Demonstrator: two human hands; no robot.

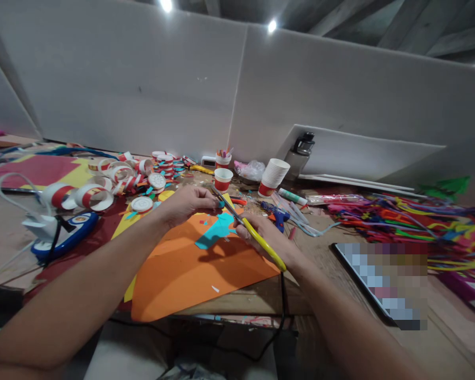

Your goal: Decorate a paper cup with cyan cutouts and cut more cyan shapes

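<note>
My right hand (261, 232) is closed round a pair of yellow-handled scissors (263, 244), whose blades point up and left toward my other hand. My left hand (193, 203) pinches a small teal paper piece (220, 203) between thumb and fingers, close to the blade tips. Whether the blades touch the piece I cannot tell. Beneath both hands lie orange paper sheets (170, 277), with a turquoise paper piece (214, 232) and small scraps on top. Yellow paper (130, 289) shows from under the orange sheets.
Behind my hands stand a red-and-white paper cup (223, 179), stacked cups (275, 174) and a dark bottle (300, 155). A blue glue gun (277, 215) lies right of them. Cut cup rings (95, 196) and a blue power strip (65, 235) are left; a tablet (380, 285) is right.
</note>
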